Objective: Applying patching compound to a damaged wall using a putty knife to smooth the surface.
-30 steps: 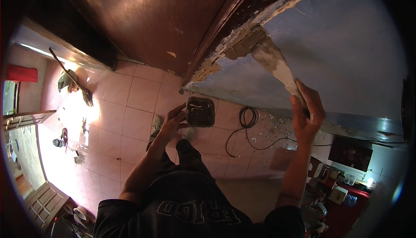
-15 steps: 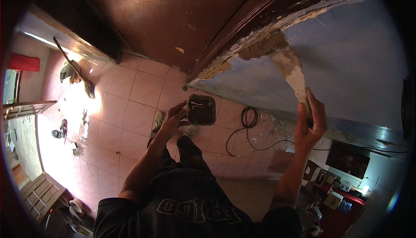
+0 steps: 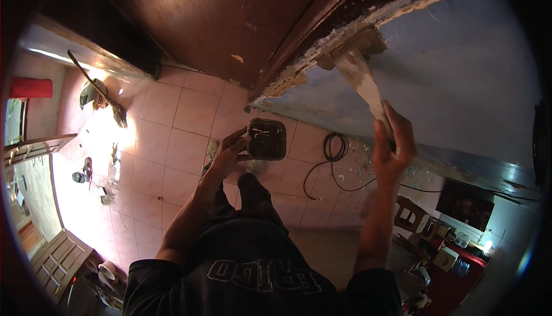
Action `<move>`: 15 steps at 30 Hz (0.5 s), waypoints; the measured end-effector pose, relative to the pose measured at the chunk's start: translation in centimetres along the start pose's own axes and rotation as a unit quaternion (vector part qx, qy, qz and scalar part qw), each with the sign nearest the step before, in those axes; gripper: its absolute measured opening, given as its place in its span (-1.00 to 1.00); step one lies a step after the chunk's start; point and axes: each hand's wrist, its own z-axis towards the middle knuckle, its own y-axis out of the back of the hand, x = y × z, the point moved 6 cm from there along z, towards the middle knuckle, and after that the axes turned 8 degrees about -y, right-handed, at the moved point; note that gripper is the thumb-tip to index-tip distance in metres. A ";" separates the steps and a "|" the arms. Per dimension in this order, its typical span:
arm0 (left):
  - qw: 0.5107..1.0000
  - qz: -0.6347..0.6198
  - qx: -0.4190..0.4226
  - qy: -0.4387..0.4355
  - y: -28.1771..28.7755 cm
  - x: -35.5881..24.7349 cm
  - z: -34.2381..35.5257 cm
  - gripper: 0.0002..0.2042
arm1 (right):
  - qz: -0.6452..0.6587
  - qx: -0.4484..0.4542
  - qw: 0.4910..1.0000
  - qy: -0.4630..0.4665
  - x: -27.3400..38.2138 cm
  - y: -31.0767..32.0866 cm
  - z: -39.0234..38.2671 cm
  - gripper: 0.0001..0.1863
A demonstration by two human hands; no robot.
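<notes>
My right hand (image 3: 395, 142) is closed round the handle of a putty knife (image 3: 362, 80), whose pale, smeared blade presses against a patch of wet grey-brown filler (image 3: 368, 40). That patch lies on the blue wall (image 3: 454, 74), along the rough broken edge beside the dark wooden door frame (image 3: 322, 34). My left hand (image 3: 231, 150) grips the side of a small dark square tub (image 3: 267, 139) and holds it out in front of my body. Streaks of pale material show inside the tub, though its contents are too dark to make out fully.
Pink tiles (image 3: 190, 109) cover the floor. A coiled black cable (image 3: 335, 147) lies along the wall's foot, among scattered paint flakes (image 3: 359, 163). A broom (image 3: 117, 113) leans at the left. Chairs (image 3: 411, 215) and a red-covered table (image 3: 460, 278) stand at the lower right.
My right hand and the putty knife have moved left along the wall's edge, uncovering more filler at the right. My left hand still holds the tub at nearly the same place.
</notes>
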 end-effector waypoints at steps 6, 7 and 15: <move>1.000 -0.016 0.014 -0.003 -1.0 -0.3 0.0 -0.49 | -0.003 -0.014 1.000 -0.017 -2.2 -0.7 -0.4 -0.62; 1.000 -0.013 0.009 -0.002 -1.1 -0.4 0.0 -0.49 | -0.008 -0.022 1.000 -0.013 -2.5 -0.1 -1.0 -0.61; 1.000 0.015 0.004 0.023 -0.8 0.9 0.1 -0.46 | 0.036 0.007 0.999 -0.020 -1.4 -3.7 -0.8 -0.62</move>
